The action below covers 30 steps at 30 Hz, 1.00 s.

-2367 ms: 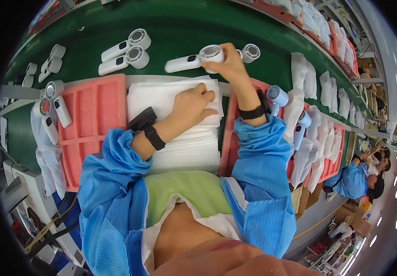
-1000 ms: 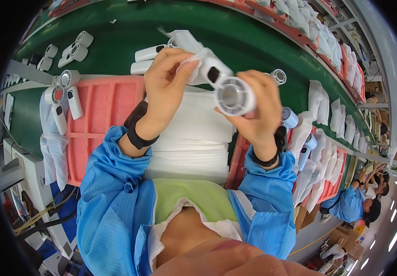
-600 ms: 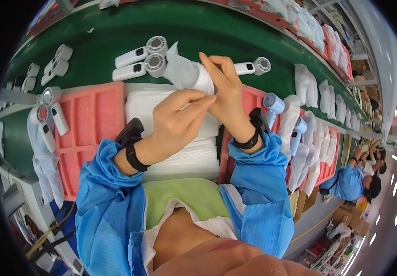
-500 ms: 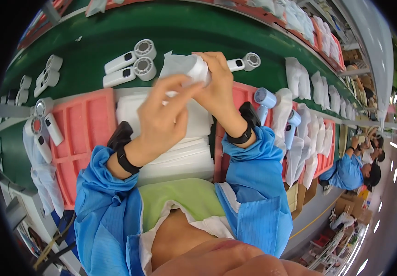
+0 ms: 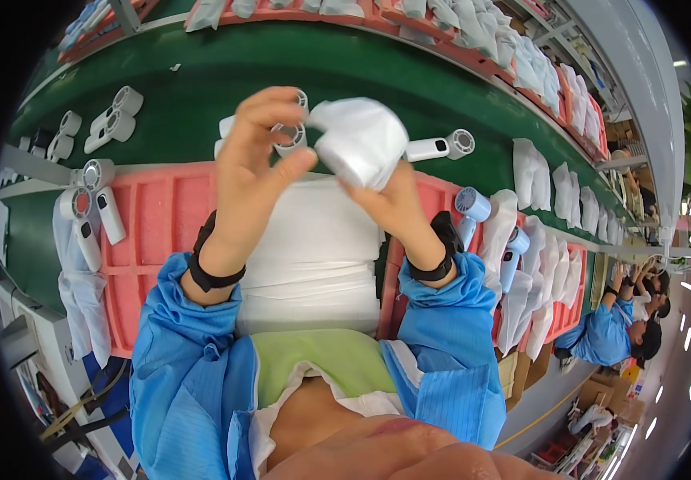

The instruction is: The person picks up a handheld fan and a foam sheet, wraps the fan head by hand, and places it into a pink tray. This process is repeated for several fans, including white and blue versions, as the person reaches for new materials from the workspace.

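My right hand (image 5: 397,210) grips a thin white bag (image 5: 361,142) from below, with a rounded item inside that the bag mostly hides. Beside it, to the left, my left hand (image 5: 253,156) is raised with fingers curved and apart, holding nothing. Partly covered by that hand, white handheld fans (image 5: 291,138) lie on the green work surface. Another white fan (image 5: 429,150) lies just right of the bag. Below both hands is a stack of flat white bags (image 5: 307,248).
Pink compartment trays (image 5: 153,210) flank the stack. On the right one are blue fans (image 5: 473,206) and several bagged items (image 5: 499,222). More bagged items (image 5: 531,174) stand along the green conveyor (image 5: 201,64). White fans (image 5: 109,214) lie at left; a co-worker (image 5: 605,336) is at far right.
My left hand has come off the bag and moved left, its fingers spreading. The bag has turned in my right hand, which now holds it from underneath. The whole view has shifted slightly.
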Available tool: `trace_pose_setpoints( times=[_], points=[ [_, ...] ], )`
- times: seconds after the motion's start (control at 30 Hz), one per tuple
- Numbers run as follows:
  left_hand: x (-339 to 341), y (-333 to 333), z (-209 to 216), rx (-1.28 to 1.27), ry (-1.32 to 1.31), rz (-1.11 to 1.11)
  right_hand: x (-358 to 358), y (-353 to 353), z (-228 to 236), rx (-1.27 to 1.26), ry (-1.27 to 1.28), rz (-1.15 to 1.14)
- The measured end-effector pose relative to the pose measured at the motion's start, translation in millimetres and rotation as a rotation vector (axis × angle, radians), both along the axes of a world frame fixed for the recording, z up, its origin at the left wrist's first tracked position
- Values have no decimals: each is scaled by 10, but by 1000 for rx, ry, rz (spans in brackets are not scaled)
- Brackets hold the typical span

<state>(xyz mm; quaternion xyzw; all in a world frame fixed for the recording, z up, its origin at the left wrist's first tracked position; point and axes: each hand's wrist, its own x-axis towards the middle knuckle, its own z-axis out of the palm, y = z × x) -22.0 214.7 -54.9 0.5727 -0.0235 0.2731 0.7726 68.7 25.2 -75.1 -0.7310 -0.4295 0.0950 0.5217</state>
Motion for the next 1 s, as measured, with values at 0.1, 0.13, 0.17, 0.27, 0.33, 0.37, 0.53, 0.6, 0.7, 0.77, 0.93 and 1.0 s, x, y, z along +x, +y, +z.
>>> trace_pose_setpoints(
  times=[0.1, 0.13, 0.17, 0.27, 0.33, 0.37, 0.53, 0.6, 0.7, 0.77, 0.93, 1.0],
  points=[
    [-41, -80, -22, 243, 0, 135, -71, 53, 35, -115, -191, -240],
    [-33, -111, -40, 359, -1, 190, -107, 60, -8, -152, -270, -272],
    [-26, -122, -62, 357, -2, 188, -148, 82, -36, -190, -349, -304],
    [-11, -150, -123, 672, -230, 333, -193, 100, -68, -216, -387, -331],
    [-22, -158, -91, 692, -213, 348, -205, 125, 7, -185, -316, -327],
    [-37, -160, -58, 719, -194, 368, -214, 123, 53, -192, -317, -335],
    [61, 125, -106, 400, 11, 335, -194, 30, 186, -96, 171, -145],
    [174, 224, -195, 403, 71, 425, -80, 9, 198, -142, 576, 5],
    [211, 42, -241, 493, 85, 328, 435, -91, -214, -365, -16, -288],
    [183, -233, -402, 597, 121, 78, 615, -124, -622, -688, -353, -383],
    [101, -700, -764, 984, 229, -119, 955, -422, -826, -738, -837, -622],
    [31, -731, -897, 1142, 278, -117, 1066, -514, -385, -911, -752, -772]
  ],
)
